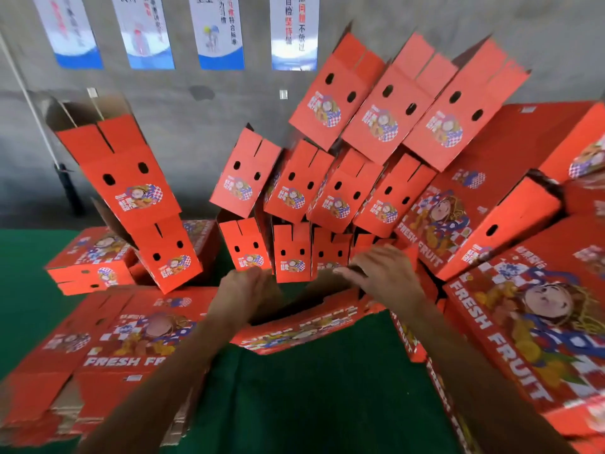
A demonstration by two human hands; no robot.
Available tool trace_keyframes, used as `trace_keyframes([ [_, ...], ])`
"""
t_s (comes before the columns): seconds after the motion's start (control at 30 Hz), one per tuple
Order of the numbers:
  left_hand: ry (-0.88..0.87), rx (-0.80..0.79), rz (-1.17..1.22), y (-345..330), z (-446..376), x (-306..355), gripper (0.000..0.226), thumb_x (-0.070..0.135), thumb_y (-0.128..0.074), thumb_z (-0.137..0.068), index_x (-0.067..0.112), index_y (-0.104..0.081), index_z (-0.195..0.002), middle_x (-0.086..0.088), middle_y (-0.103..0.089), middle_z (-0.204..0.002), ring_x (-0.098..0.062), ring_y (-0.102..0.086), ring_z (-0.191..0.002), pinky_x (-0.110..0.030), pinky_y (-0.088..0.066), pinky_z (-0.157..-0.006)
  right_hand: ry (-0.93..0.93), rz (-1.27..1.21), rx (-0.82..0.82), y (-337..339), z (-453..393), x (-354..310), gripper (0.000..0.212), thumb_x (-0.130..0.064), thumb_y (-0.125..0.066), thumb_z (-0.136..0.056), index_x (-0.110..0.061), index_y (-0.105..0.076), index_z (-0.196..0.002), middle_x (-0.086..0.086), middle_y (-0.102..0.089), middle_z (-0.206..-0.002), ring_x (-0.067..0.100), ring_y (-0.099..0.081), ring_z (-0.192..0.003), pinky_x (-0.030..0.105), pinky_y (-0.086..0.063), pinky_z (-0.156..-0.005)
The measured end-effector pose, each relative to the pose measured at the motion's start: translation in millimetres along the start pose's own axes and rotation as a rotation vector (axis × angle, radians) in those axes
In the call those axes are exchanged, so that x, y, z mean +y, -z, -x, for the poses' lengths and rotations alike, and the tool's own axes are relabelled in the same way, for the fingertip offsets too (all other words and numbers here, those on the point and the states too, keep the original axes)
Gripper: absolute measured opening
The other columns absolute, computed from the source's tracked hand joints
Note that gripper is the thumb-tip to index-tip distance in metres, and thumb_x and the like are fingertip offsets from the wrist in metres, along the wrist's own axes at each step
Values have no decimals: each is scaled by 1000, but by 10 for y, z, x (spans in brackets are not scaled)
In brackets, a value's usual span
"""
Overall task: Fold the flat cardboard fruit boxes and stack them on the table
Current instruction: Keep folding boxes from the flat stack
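- The flat blanks (108, 348) lie in a loose pile on the green desk (294, 394), left of the box being folded (304, 322). They look thin, light and floppy along their score lines. A blank of this kind is best taken by two opposite edges, so it does not sag or fold where it should not.
- Further left of that box and behind the pile, a leaning column of folded boxes (131, 191) rests on another low box (88, 260). Hollow and light, it would likely tip at a nudge.
- The left hand (245, 290) is on the left end of the box being folded, fingers curled over its top edge. Its grip looks pressed onto the cardboard, though blur hides the fingertips.
- The box being folded sits at the middle of the desk, half opened, its brown inside showing between the hands. Corrugated board is stiff across a panel and weak at the creases, so pressing near the corners should square it without crushing a wall.
- The right hand (383, 273) lies on the right end of the same box, fingers spread flat over the far edge, pushing rather than pinching.
- Behind that box stand rows of finished boxes (327, 198), stacked and tilted against the wall.
- Right of it lie larger printed boxes (523, 322).
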State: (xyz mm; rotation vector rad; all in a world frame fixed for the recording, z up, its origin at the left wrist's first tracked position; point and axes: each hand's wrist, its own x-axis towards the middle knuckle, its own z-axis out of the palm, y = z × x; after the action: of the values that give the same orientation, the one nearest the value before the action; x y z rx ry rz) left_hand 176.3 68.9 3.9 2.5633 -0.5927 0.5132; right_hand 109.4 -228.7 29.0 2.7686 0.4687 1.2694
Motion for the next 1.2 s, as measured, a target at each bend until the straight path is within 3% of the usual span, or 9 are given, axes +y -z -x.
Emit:
trace_keyframes([
  [0.1, 161, 116, 235, 231, -133, -185, 53, 30, -58, -104, 1, -53, -61, -7, -48, -51, -18, -41, -48, -24, -32, -47, 148, -86, 37, 297, -213, 221, 56, -68, -52, -92, -15, -67, -82, -4, -64, -73, 14, -60, -65, 31, -52, -61],
  [0.17, 282, 132, 324, 314, -143, -338, 57, 32, -58, -104, -5, -54, -59, -11, -47, -50, -17, -38, -48, -24, -28, -46, 11, -148, -236, 419, -251, 317, 65, -85, -50, -81, -24, -64, -99, -13, -62, -86, 10, -61, -74, 29, -52, -64],
  [0.3, 745, 170, 676, 83, 50, -712, 44, 28, -61, -102, -1, -62, -70, -17, -60, -68, -24, -52, -57, -31, -39, -55, -211, -211, -782, 247, 59, 393, 75, -73, -72, -75, -40, -49, -139, -19, -60, -126, 3, -58, -105, 27, -48, -88],
  [0.43, 964, 226, 689, -201, 326, -991, 24, 18, -58, -100, -2, -71, -96, -25, -71, -100, -27, -58, -71, -34, -45, -63, -272, -379, -983, -4, 521, 297, 61, -59, -77, -78, -46, -52, -132, -19, -60, -114, 6, -61, -103, 26, -50, -87],
  [0.6, 826, 480, 519, -129, 594, -940, 26, 28, -64, -100, 6, -76, -108, -21, -73, -104, -37, -67, -93, -42, -51, -77, 16, -194, -774, -192, 495, -49, 52, -81, -46, -81, -34, -66, -85, -21, -52, -90, 1, -40, -93, 31, -33, -85],
  [0.77, 568, 581, 674, 13, 843, -745, 15, 35, -70, -95, 20, -74, -97, 1, -72, -98, -28, -69, -101, -31, -51, -77, 38, -101, -843, -268, 390, -189, 30, -41, -46, -90, -30, -71, -102, -8, -67, -98, 12, -52, -105, 37, -28, -107],
  [1.0, 186, 393, 619, -36, 1584, -554, 10, 14, -72, -94, 19, -80, -92, 0, -55, -148, -11, -49, -138, -12, -42, -105, 59, 91, -913, -356, 378, -327, 35, -39, -44, -101, -32, -58, -132, -4, -62, -99, 17, -56, -99, 43, -35, -106],
  [1.13, 431, 340, 814, -43, 1798, -435, 79, 81, -53, -82, 20, -68, -130, 10, -44, -155, -17, -43, -142, -30, -41, -109, 16, 200, -916, -390, 364, -438, 29, -38, -42, -105, -23, -58, -85, -4, -44, -82, 12, -41, -72, 33, -36, -71],
  [1.2, 468, 344, 847, -122, 1945, -366, 63, 71, -50, -90, 37, -56, -143, 22, -44, -154, -8, -40, -145, -39, -33, -115, -21, 180, -923, -425, 310, -478, 30, -38, -43, -105, -24, -55, -82, -5, -44, -84, 10, -38, -71, 31, -29, -66],
])
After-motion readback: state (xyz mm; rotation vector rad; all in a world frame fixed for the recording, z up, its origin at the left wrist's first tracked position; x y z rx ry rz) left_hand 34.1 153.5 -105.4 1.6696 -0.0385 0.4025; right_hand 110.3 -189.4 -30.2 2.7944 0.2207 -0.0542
